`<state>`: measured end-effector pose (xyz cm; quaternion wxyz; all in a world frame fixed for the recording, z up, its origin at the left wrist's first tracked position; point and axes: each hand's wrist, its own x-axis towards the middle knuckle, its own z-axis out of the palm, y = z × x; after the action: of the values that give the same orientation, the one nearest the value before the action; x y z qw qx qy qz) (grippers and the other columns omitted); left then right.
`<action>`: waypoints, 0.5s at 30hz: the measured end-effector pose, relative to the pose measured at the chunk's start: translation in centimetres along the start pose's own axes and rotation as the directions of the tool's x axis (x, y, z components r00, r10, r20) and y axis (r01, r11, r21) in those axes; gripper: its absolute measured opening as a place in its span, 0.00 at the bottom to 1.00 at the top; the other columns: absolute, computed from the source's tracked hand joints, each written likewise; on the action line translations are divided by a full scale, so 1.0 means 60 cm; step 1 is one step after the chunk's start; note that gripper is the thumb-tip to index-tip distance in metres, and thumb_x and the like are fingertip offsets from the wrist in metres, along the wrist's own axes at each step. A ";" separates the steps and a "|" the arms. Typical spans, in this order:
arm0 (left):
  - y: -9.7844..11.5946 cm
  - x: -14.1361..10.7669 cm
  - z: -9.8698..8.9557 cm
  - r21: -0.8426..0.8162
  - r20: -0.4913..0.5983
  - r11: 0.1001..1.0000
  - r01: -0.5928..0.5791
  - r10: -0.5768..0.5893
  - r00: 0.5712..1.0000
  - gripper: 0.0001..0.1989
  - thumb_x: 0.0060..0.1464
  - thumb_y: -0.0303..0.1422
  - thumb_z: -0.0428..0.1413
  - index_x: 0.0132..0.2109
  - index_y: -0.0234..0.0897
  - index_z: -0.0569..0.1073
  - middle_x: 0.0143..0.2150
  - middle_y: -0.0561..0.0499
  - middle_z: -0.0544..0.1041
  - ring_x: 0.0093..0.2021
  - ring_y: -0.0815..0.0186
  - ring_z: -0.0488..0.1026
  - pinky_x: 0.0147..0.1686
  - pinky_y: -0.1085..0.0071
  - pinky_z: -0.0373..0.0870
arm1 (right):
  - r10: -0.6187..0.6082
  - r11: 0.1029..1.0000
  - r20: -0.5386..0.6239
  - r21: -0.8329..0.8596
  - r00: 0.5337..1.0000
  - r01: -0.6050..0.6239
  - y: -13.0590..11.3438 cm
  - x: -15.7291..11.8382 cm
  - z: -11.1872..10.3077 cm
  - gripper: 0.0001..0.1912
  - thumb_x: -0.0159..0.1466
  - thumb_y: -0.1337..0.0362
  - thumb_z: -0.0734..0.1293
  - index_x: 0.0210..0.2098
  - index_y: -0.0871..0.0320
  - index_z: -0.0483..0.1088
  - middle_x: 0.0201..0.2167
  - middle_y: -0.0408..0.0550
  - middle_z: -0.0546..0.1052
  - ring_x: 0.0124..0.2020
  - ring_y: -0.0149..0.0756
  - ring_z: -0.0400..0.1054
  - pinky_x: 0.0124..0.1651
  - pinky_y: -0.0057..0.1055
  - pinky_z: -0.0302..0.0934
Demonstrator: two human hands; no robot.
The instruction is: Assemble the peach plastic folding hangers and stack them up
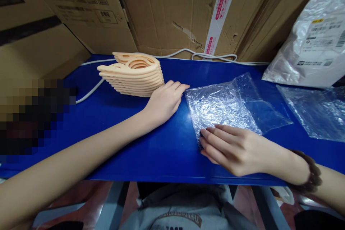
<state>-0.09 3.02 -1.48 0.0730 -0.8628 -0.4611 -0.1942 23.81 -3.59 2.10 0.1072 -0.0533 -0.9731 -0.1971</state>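
Observation:
A clear plastic bag (215, 104) lies flat and crinkled on the blue tabletop, its looser end pointing right. My right hand (234, 147) rests on the bag's near left corner, fingers stretched out and lying close together. At the far left corner of the bag, the fingertips of my left hand (167, 100) reach its edge; those fingers are extended too, and whether they press on the film I cannot tell. Just left of that hand stands a neat stack of peach-coloured plastic pieces (134, 75) with curved, looped openings. The left hand's knuckles are close beside the stack.
Another clear bag (320, 111) lies at the right. Behind it leans a white plastic parcel (309, 46) with printed labels. Cardboard boxes (167, 10) wall off the back and left. A white cable (172, 54) runs along the table's (151, 154) back edge.

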 end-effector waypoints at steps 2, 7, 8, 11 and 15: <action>0.002 0.001 -0.001 -0.036 0.002 0.999 0.018 -0.018 1.000 0.17 0.64 0.23 0.46 0.57 0.32 0.70 0.48 0.45 0.76 0.47 0.56 0.70 0.48 0.61 0.69 | -0.029 0.999 0.013 -0.018 0.999 0.029 -0.002 0.000 -0.001 0.08 0.67 0.69 0.65 0.41 0.67 0.74 0.40 0.59 0.79 0.42 0.43 0.74 0.43 0.38 0.69; 0.002 0.003 -0.008 -0.156 -0.049 0.986 0.055 -0.063 0.997 0.12 0.64 0.26 0.49 0.52 0.34 0.71 0.46 0.47 0.75 0.46 0.59 0.70 0.47 0.63 0.68 | 0.033 0.998 -0.006 0.049 0.999 -0.032 0.001 0.001 0.000 0.15 0.70 0.57 0.62 0.40 0.63 0.73 0.39 0.55 0.79 0.38 0.39 0.73 0.38 0.35 0.68; 0.002 0.004 -0.009 -0.168 -0.072 0.984 0.053 -0.066 0.995 0.10 0.65 0.27 0.49 0.51 0.34 0.71 0.44 0.48 0.75 0.45 0.60 0.70 0.46 0.64 0.68 | 0.040 0.997 -0.007 0.065 0.999 -0.040 0.002 0.000 0.000 0.17 0.70 0.55 0.61 0.39 0.62 0.73 0.39 0.55 0.78 0.37 0.38 0.73 0.37 0.35 0.68; 0.003 0.003 -0.016 -0.132 -0.153 0.991 0.022 -0.042 0.987 0.08 0.66 0.28 0.48 0.46 0.35 0.71 0.42 0.48 0.75 0.43 0.61 0.70 0.44 0.65 0.67 | 0.048 0.996 -0.020 0.078 0.999 -0.046 0.006 -0.001 -0.001 0.18 0.69 0.51 0.61 0.37 0.60 0.71 0.37 0.53 0.77 0.36 0.37 0.71 0.35 0.34 0.65; 0.012 -0.002 -0.028 -0.019 -0.217 1.000 -0.018 0.013 0.976 0.09 0.68 0.30 0.46 0.45 0.35 0.71 0.40 0.48 0.76 0.42 0.61 0.71 0.42 0.66 0.67 | 0.094 0.996 -0.074 0.006 0.993 -0.093 0.009 0.003 -0.006 0.20 0.68 0.48 0.62 0.31 0.59 0.69 0.28 0.46 0.72 0.28 0.34 0.66 0.29 0.32 0.57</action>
<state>0.01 2.01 0.03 0.1152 -0.8407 -0.4415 -0.2915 23.76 -3.25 2.65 0.1526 -0.0912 -0.9651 -0.1924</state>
